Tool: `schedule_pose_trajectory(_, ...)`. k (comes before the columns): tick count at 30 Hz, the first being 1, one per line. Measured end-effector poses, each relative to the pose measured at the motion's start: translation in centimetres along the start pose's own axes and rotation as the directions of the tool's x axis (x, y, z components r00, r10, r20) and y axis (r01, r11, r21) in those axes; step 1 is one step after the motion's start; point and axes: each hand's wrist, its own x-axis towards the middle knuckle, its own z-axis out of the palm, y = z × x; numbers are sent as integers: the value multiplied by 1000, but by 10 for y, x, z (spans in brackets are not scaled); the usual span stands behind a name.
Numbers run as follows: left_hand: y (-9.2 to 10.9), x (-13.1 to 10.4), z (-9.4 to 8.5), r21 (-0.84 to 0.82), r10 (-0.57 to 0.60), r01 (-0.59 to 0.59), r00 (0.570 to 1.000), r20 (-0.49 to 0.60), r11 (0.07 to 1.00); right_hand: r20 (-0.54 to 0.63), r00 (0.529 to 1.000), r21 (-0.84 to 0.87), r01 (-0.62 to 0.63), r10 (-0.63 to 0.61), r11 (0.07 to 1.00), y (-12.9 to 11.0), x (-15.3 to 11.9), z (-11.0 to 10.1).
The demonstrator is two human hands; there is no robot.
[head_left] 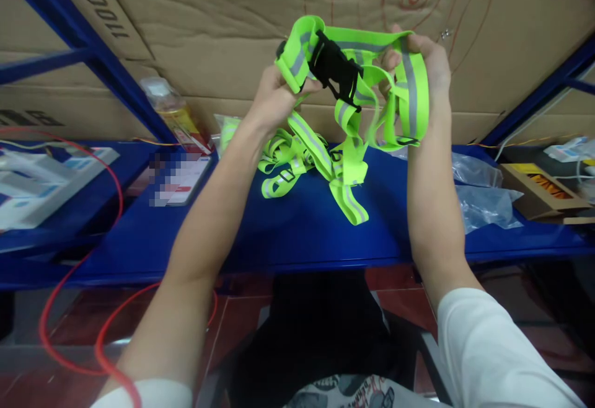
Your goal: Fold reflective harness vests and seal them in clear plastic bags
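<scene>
Both hands hold up a neon-green strap harness [416,88] with grey reflective stripes, above the blue table [279,240]. My left hand [279,95] is closed round its left end, close to a black buckle piece [335,68]. At the right end, my right hand [432,64] grips the band, its fingers partly behind the loops. Lower straps hang down toward the table. More green straps [281,150] lie bunched on the table behind and below; where they separate from the hanging ones is hard to tell.
A bottle [174,113] and a phone-like flat item [188,178] are at the left. Clear plastic bags [488,206] and an open cardboard box [542,191] lie right. A red hose [44,327] loops at lower left. Cardboard [223,17] stands behind the table.
</scene>
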Motion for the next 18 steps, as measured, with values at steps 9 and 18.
schedule_pose_trajectory(9, 15, -8, -12, -11, -29, 29, 997, -73, 1000, -54, 967, -423, 204, -250, 883, 8, -14, -18)
schedule_pose_trajectory(18, 48, -11, 47, 10, 372, -382, 893, -254, 924, 542, 780, -457, 585, -312, 670, -5, -73, 21)
